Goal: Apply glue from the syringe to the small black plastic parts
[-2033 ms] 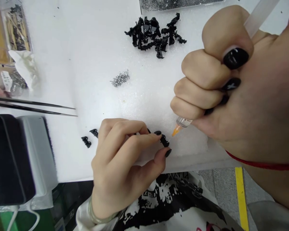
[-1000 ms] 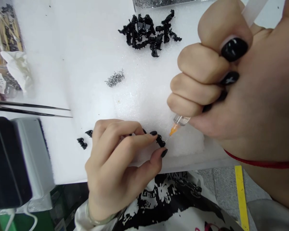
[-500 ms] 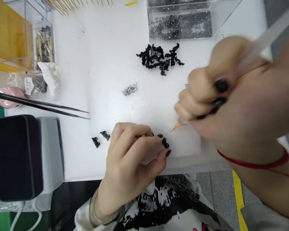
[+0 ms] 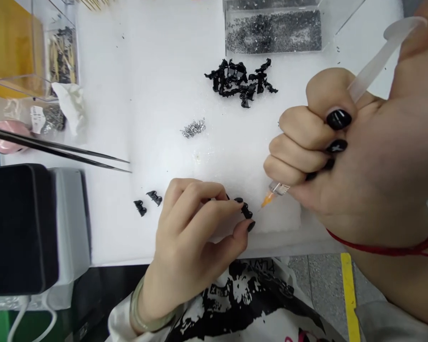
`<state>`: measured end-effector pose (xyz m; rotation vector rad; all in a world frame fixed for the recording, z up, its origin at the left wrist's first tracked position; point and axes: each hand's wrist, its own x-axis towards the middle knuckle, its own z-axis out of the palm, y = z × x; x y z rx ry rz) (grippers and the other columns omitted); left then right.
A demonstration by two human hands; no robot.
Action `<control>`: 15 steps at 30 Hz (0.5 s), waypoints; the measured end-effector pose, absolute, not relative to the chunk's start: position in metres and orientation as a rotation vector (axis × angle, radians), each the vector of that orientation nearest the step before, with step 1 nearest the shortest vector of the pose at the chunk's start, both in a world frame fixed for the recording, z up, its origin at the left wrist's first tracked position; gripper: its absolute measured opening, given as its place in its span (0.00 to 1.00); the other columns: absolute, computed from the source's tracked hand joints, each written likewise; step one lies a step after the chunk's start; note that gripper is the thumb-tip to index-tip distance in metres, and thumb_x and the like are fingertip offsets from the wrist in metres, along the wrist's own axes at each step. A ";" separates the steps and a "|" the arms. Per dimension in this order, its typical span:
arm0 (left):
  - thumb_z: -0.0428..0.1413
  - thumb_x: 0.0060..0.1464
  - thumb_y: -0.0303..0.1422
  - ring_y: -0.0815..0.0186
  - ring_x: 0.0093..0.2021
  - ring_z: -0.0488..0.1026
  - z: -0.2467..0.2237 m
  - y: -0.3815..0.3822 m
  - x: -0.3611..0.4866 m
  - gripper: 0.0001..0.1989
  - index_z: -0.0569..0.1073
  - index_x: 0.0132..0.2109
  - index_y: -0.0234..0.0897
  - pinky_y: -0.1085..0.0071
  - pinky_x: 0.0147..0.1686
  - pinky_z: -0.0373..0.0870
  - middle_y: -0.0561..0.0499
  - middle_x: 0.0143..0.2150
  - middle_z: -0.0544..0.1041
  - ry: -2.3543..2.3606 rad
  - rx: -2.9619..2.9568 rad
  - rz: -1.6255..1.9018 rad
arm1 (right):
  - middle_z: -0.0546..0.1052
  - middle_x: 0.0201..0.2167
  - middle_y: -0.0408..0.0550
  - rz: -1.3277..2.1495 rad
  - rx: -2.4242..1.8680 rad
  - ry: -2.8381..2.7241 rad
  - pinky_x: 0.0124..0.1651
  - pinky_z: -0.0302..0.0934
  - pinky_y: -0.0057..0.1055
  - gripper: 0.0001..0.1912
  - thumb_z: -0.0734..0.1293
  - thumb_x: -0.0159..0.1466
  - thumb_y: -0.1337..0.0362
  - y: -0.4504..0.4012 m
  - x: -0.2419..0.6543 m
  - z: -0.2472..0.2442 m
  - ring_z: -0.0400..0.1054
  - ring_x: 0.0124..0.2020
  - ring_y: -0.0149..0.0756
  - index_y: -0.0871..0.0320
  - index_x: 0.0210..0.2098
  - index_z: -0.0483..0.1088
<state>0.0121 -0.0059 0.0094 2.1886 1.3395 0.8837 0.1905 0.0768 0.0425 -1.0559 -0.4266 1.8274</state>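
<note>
1. The left hand (image 4: pixel 190 232) rested at the near edge of the white foam-covered counter (image 4: pixel 157 95), its fingers curled and its forefinger and thumb pinched on a small black moulded plastic part (image 4: pixel 246 211).
2. That part was tiny, glossy black and irregular in outline, with only its right end showing past the black-painted fingertips; finer detail was too small to tell.
3. The right hand (image 4: pixel 342 161) was closed in a fist around a translucent plastic syringe with an orange nozzle (image 4: pixel 275 192), its plunger end sticking up and away to the far right.
4. The orange nozzle pointed down and left, its tip just beside the held part; whether they touched could not be told.
5. Two more loose black plastic pieces (image 4: pixel 148 202) of the same sort lay on the foam to the left of the left hand, near each other but apart.
6. A heap of tangled black plastic parts (image 4: pixel 239 81) sat farther back at the middle, and a little pile of tiny silvery metal bits (image 4: pixel 193 128) lay nearer and to its left.
7. A clear plastic box of dark grainy material (image 4: pixel 274 29) stood at the far edge behind the heap.
8. Long black pointed tweezers (image 4: pixel 64 153) reached in from the left, above a black and grey block-shaped device (image 4: pixel 28 228) at the near left.
</note>
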 end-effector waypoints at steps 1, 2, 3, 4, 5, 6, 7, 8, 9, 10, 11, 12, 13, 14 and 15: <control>0.61 0.57 0.23 0.60 0.36 0.68 0.010 -0.006 0.012 0.08 0.73 0.41 0.40 0.57 0.38 0.66 0.48 0.37 0.73 1.344 2.184 0.887 | 0.43 0.09 0.37 1.818 -1.046 -0.416 0.08 0.45 0.25 0.36 0.71 0.60 0.44 0.077 0.189 0.041 0.39 0.08 0.24 0.56 0.11 0.51; 0.61 0.58 0.23 0.60 0.36 0.68 0.010 -0.006 0.013 0.08 0.73 0.41 0.40 0.57 0.38 0.66 0.48 0.37 0.73 1.340 2.185 0.895 | 0.42 0.10 0.37 1.817 -1.055 -0.413 0.08 0.44 0.25 0.36 0.72 0.59 0.43 0.077 0.187 0.041 0.39 0.08 0.24 0.57 0.11 0.50; 0.61 0.58 0.23 0.60 0.37 0.68 0.010 -0.006 0.013 0.08 0.72 0.41 0.40 0.57 0.38 0.66 0.49 0.37 0.73 1.337 2.188 0.899 | 0.41 0.10 0.37 1.812 -1.082 -0.394 0.08 0.44 0.26 0.37 0.72 0.58 0.42 0.077 0.186 0.041 0.39 0.08 0.25 0.57 0.11 0.50; 0.61 0.58 0.23 0.60 0.37 0.67 0.010 -0.006 0.013 0.08 0.72 0.41 0.40 0.57 0.38 0.66 0.49 0.38 0.73 1.334 2.192 0.898 | 0.40 0.10 0.37 1.806 -1.113 -0.375 0.07 0.43 0.26 0.38 0.72 0.56 0.40 0.077 0.184 0.042 0.39 0.08 0.25 0.57 0.10 0.49; 0.61 0.58 0.23 0.60 0.37 0.67 0.010 -0.007 0.013 0.08 0.72 0.41 0.39 0.57 0.38 0.65 0.49 0.38 0.73 1.333 2.196 0.897 | 0.40 0.10 0.37 1.800 -1.147 -0.360 0.07 0.43 0.26 0.39 0.72 0.55 0.39 0.078 0.183 0.043 0.39 0.08 0.25 0.57 0.09 0.49; 0.61 0.58 0.23 0.60 0.37 0.67 0.010 -0.007 0.013 0.08 0.72 0.41 0.39 0.57 0.37 0.65 0.48 0.38 0.73 1.333 2.199 0.891 | 0.40 0.09 0.37 1.792 -1.181 -0.345 0.06 0.42 0.26 0.40 0.72 0.55 0.37 0.078 0.182 0.044 0.39 0.07 0.25 0.57 0.09 0.50; 0.61 0.58 0.23 0.60 0.37 0.67 0.010 -0.007 0.012 0.08 0.72 0.41 0.39 0.57 0.37 0.65 0.48 0.38 0.73 1.334 2.201 0.883 | 0.40 0.08 0.37 1.784 -1.211 -0.338 0.06 0.42 0.27 0.41 0.72 0.54 0.36 0.078 0.181 0.045 0.40 0.06 0.25 0.58 0.08 0.50; 0.61 0.58 0.23 0.60 0.37 0.67 0.010 -0.007 0.012 0.08 0.73 0.41 0.39 0.57 0.37 0.65 0.48 0.38 0.73 1.338 2.201 0.874 | 0.41 0.07 0.38 1.778 -1.229 -0.334 0.06 0.42 0.27 0.42 0.71 0.54 0.34 0.078 0.180 0.045 0.40 0.05 0.25 0.58 0.07 0.50; 0.61 0.58 0.23 0.60 0.38 0.67 0.010 -0.007 0.012 0.08 0.73 0.41 0.39 0.57 0.37 0.65 0.48 0.38 0.73 1.340 2.199 0.870 | 0.41 0.06 0.38 1.773 -1.226 -0.338 0.06 0.42 0.27 0.42 0.70 0.55 0.33 0.079 0.179 0.046 0.40 0.05 0.25 0.58 0.07 0.51; 0.61 0.58 0.24 0.60 0.38 0.67 0.010 -0.007 0.012 0.08 0.73 0.41 0.39 0.57 0.37 0.65 0.48 0.38 0.73 1.340 2.198 0.870 | 0.41 0.05 0.38 1.765 -1.207 -0.341 0.06 0.42 0.26 0.42 0.69 0.55 0.33 0.079 0.179 0.046 0.40 0.05 0.25 0.58 0.06 0.51; 0.61 0.58 0.24 0.59 0.38 0.68 0.010 -0.007 0.012 0.08 0.73 0.41 0.39 0.57 0.37 0.66 0.48 0.38 0.73 1.340 2.199 0.871 | 0.41 0.05 0.38 1.755 -1.193 -0.344 0.06 0.42 0.26 0.42 0.69 0.56 0.32 0.078 0.179 0.045 0.41 0.05 0.25 0.58 0.06 0.51; 0.61 0.57 0.23 0.59 0.38 0.68 0.010 -0.007 0.012 0.08 0.73 0.41 0.40 0.57 0.37 0.66 0.48 0.38 0.73 1.341 2.200 0.870 | 0.42 0.05 0.37 1.746 -1.190 -0.346 0.07 0.41 0.26 0.42 0.69 0.56 0.32 0.078 0.179 0.045 0.41 0.05 0.25 0.57 0.06 0.52; 0.61 0.57 0.23 0.59 0.38 0.68 0.010 -0.007 0.012 0.08 0.73 0.41 0.40 0.56 0.37 0.66 0.48 0.38 0.74 1.342 2.202 0.871 | 0.43 0.05 0.37 1.746 -1.191 -0.351 0.07 0.41 0.26 0.42 0.69 0.56 0.33 0.078 0.180 0.045 0.40 0.05 0.24 0.58 0.06 0.52; 0.61 0.57 0.23 0.59 0.37 0.68 0.010 -0.007 0.012 0.08 0.73 0.41 0.40 0.56 0.38 0.66 0.48 0.38 0.74 1.344 2.202 0.866 | 0.45 0.05 0.37 1.749 -1.198 -0.357 0.08 0.40 0.25 0.41 0.70 0.56 0.35 0.077 0.180 0.045 0.40 0.05 0.24 0.58 0.06 0.52; 0.61 0.57 0.23 0.59 0.37 0.68 0.010 -0.007 0.012 0.08 0.73 0.41 0.40 0.56 0.38 0.67 0.48 0.38 0.74 1.347 2.202 0.863 | 0.47 0.05 0.37 1.767 -1.199 -0.371 0.08 0.40 0.25 0.41 0.71 0.56 0.37 0.077 0.180 0.045 0.41 0.06 0.23 0.59 0.07 0.51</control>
